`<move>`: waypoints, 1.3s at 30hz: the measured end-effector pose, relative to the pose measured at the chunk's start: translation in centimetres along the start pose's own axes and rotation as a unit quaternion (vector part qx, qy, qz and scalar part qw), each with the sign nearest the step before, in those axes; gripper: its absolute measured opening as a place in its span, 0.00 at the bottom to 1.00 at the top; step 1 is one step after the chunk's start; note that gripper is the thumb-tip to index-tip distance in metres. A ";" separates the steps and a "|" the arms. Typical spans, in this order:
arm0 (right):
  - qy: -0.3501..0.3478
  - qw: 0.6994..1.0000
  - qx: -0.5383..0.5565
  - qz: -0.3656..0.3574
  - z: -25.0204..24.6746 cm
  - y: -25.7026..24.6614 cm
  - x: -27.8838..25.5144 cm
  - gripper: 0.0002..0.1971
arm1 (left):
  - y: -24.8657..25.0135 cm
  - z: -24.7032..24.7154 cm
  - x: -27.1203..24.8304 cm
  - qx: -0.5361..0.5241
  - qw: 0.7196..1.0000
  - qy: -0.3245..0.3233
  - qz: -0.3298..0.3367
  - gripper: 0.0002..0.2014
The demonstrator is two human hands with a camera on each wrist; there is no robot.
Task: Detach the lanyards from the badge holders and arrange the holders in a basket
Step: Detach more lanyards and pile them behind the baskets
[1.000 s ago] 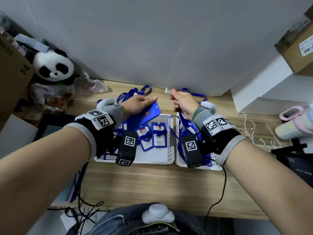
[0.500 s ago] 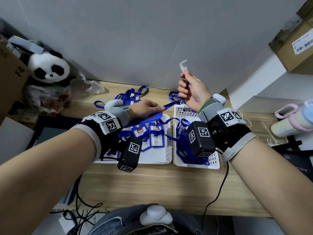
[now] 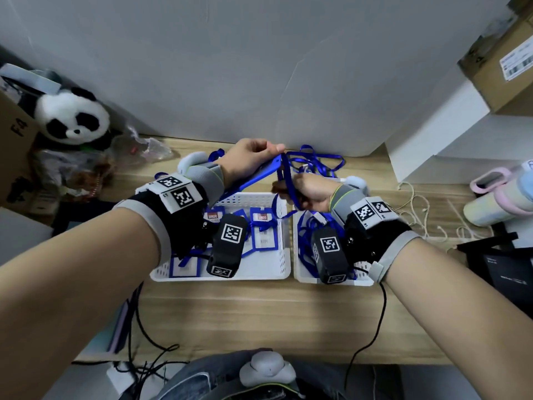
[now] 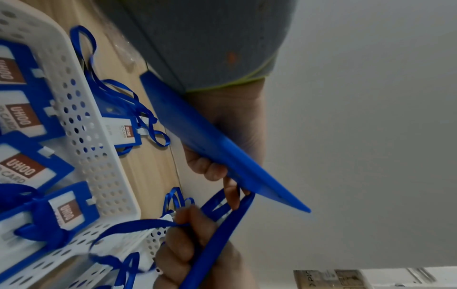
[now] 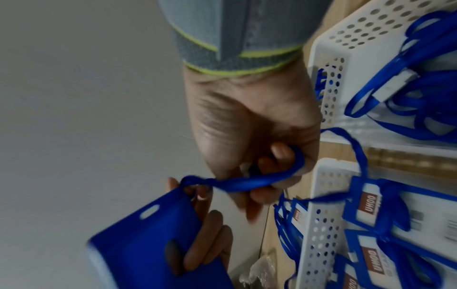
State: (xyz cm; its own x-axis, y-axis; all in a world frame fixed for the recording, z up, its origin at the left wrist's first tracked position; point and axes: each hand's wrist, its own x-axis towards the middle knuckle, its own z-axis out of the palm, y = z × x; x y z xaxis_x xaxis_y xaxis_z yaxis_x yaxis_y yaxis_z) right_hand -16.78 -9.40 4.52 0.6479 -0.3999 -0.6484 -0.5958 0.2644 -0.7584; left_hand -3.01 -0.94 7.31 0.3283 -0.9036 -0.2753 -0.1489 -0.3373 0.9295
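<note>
Judging from the head view, the blue badge holder (image 3: 253, 179) is a light, stiff, flat plastic card, best taken by its long edges, while the lanyard (image 3: 288, 186) is soft, limp ribbon that will slide and tangle unless held close to the holder. The left hand (image 3: 248, 163) holds the holder tilted above the far edge of the left basket (image 3: 277, 272), fingers curled round its upper end. The right hand (image 3: 308, 192) sits just right of it, fist closed on the ribbon, above the gap between the left basket and the right basket (image 3: 305, 277). Other holders lie in the left basket with ribbons attached; loose ribbons fill the right one.

The left wrist view shows the holder (image 4: 222, 144) edge-on against the left palm, fingers (image 4: 210, 172) curled under it. The ribbon (image 4: 222, 230) runs from the holder's upper end down through the right hand (image 4: 197, 254), which grips it.

The right wrist view, blurred, shows the ribbon (image 5: 247, 183) knotted at the top edge of the holder (image 5: 153, 244) beside the slot, touching the left fingertips (image 5: 197, 195). The right fingers (image 5: 272, 162) clamp the loop, with a small pale fitting apparently inside the fist. In the inspector's judgement the tie is not yet free.
</note>
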 end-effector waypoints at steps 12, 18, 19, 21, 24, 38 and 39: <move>0.225 0.918 0.293 -0.142 -7.7 -4.5 4.4 0.15 | -2.9 0.8 4.3 -0.013 0.981 0.138 -0.135 0.06; 0.254 0.947 0.194 -0.007 -9.8 -1.7 8.1 0.12 | -4.3 1.2 6.0 -0.020 0.976 0.084 -0.199 0.12; 0.258 0.947 0.188 0.013 -10.1 -1.3 8.8 0.12 | -4.5 1.2 6.3 -0.017 0.975 0.080 -0.204 0.12; 0.262 0.945 0.192 0.036 -10.6 -0.4 9.6 0.11 | -5.0 1.3 6.7 -0.015 0.974 0.073 -0.215 0.12; 0.242 0.952 0.182 0.050 -11.3 0.1 11.0 0.05 | -5.7 1.5 7.6 -0.019 0.970 0.069 -0.234 0.12; 0.065 0.987 0.118 0.088 -9.3 4.5 5.1 0.07 | -6.0 4.3 6.3 -0.026 0.965 0.024 -0.259 0.18; 0.066 0.988 0.089 0.108 -9.0 5.2 4.6 0.06 | -6.0 4.5 5.9 -0.029 0.965 0.021 -0.258 0.17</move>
State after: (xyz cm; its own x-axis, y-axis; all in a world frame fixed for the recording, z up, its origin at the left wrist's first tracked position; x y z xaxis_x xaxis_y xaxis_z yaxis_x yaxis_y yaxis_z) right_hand -21.18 -17.81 -1.81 0.4401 -0.4245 -0.7913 -0.6130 0.5019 -0.6102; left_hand -4.38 -5.46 -1.01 0.3831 -0.6070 -0.6963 0.0977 -0.7229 0.6840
